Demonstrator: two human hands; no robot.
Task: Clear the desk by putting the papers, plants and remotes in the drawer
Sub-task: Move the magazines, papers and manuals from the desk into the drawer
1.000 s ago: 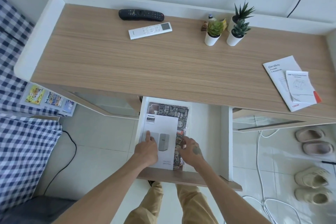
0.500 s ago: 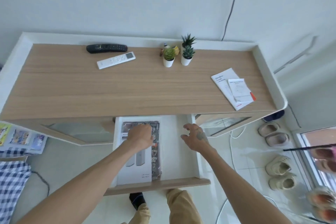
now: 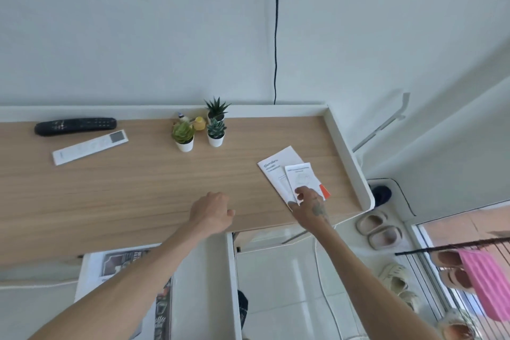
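Right hand (image 3: 309, 199) now on leaflets (image 3: 289, 174), print illegible.

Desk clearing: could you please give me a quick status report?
Right hand on the papers, grip unclear. Left hand loosely curled, empty. Remotes, plants on desk. Drawer open, nothing blocking.

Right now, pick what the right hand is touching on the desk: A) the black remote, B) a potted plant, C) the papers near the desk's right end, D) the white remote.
C: the right hand has its fingertips on the papers at the desk's right end, far from both remotes and the plants.
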